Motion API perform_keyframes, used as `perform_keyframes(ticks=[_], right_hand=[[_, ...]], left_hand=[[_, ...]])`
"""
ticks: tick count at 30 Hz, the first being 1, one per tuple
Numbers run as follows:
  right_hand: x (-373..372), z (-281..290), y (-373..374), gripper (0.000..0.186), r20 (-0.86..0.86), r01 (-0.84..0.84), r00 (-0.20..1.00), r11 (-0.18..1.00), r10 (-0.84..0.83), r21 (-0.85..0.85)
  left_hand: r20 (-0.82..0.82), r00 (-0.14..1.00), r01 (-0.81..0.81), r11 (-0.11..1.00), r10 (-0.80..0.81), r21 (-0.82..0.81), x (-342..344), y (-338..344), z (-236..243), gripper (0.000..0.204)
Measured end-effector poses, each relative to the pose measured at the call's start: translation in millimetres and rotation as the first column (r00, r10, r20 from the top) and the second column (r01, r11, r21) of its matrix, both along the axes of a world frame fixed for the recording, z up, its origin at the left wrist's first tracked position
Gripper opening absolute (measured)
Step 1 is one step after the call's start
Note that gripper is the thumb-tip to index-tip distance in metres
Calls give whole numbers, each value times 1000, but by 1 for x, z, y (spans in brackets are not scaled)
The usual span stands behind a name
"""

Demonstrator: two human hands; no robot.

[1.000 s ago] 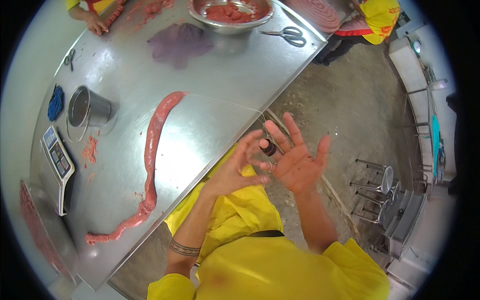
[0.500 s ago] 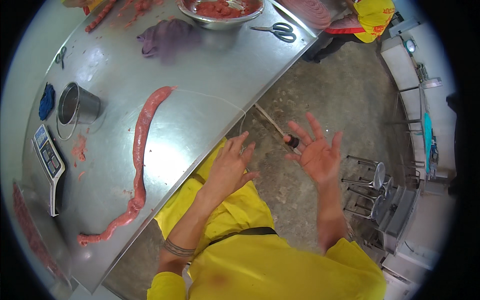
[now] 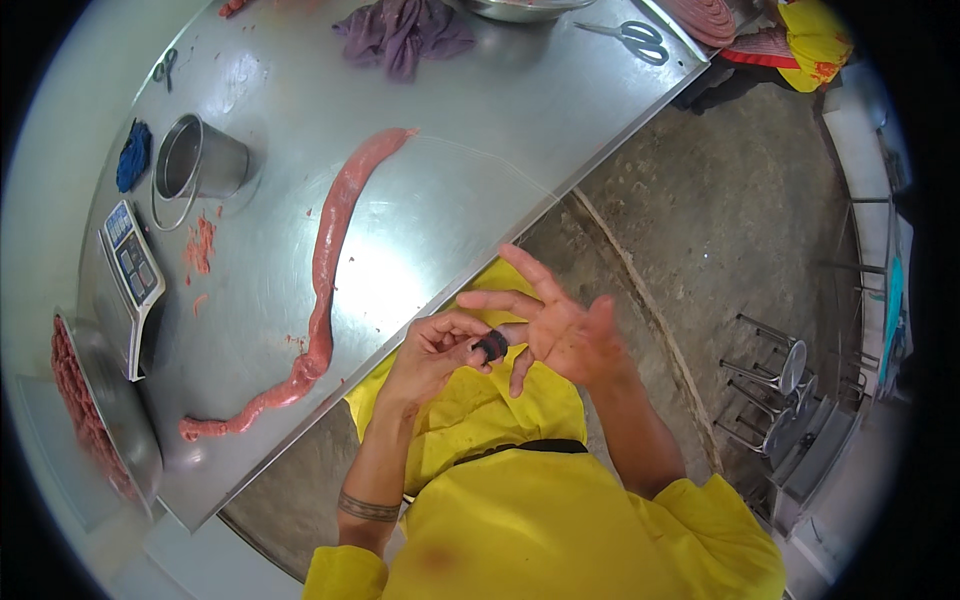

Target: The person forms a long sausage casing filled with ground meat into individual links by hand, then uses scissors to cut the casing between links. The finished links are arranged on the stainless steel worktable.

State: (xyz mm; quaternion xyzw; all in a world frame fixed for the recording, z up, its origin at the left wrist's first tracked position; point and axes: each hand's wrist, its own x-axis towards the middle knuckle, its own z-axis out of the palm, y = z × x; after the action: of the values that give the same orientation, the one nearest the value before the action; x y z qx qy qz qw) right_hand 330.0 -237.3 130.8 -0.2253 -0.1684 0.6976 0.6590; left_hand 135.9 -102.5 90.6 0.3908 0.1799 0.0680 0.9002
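Note:
My left hand (image 3: 432,350) pinches a small dark roll (image 3: 490,346) with its fingertips, in front of my yellow apron and just off the table's near edge. My right hand (image 3: 562,330) is beside it with the palm up and the fingers spread. The roll rests against the base of those fingers. A thin pale thread (image 3: 500,162) curves over the steel table (image 3: 480,110) from the top end of a long pink sausage (image 3: 325,255) toward my hands.
A metal cup (image 3: 195,160), a blue cloth (image 3: 132,155) and a scale (image 3: 130,262) stand at the table's left. A tray of sausages (image 3: 85,410) sits at the left end. A purple cloth (image 3: 400,30) and scissors (image 3: 632,36) lie far off. Stools (image 3: 780,370) stand on the right.
My hands were apart half a second ago, with the dark roll at my right fingers. Now they have come together and my left fingertips pinch the roll. The view has shifted toward the table.

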Motion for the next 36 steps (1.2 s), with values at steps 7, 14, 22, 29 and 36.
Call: perform_keyframes(ticks=[7, 14, 22, 29, 36], right_hand=[[-23, 3, 18, 120, -149, -107, 982, 992, 115, 60], [-31, 3, 28, 114, -195, -106, 973, 988, 127, 112], [-32, 4, 31, 121, -74, -217, 973, 976, 219, 32], [-36, 2, 38, 119, -34, -278, 960, 960, 279, 32], [-48, -5, 40, 111, -13, -220, 975, 975, 220, 20]], left_hand=[[-5, 999, 45, 991, -46, -128, -24, 2, 10, 17], [40, 999, -30, 986, 37, -163, -40, 0, 1, 23], [26, 999, 31, 966, -25, -258, -53, 0, -4, 21], [102, 993, -30, 982, 50, -188, -53, -6, -14, 27], [-14, 981, -187, 934, 192, -306, -41, -10, -21, 25]])
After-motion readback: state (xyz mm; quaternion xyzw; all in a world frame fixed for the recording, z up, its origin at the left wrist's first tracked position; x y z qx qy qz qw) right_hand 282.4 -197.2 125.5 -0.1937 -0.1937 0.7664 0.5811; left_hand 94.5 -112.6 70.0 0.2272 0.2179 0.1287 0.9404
